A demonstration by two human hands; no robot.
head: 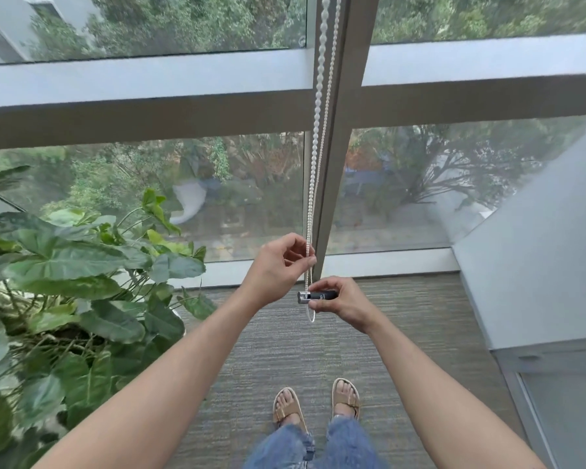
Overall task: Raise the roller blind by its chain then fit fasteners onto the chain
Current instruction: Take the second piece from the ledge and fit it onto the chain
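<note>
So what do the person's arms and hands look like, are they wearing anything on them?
Both arms are bare up to the picture's edge: no sleeves show. The left hand and right hand wear no gloves, and no rings, watch or bracelets can be seen.

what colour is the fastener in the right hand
Black body with a silver end, on the fastener; head view shows it.

Leafy plant (82, 275) left; window frame (339, 130) ahead; grey carpet (285, 350) underfoot.

Your two bare forearms with no sleeves, your left hand (278, 264) and right hand (344, 301) free of rings or watch, your frayed, faded blue jeans (318, 446), your tan open-toe strap sandals (345, 397)
</note>
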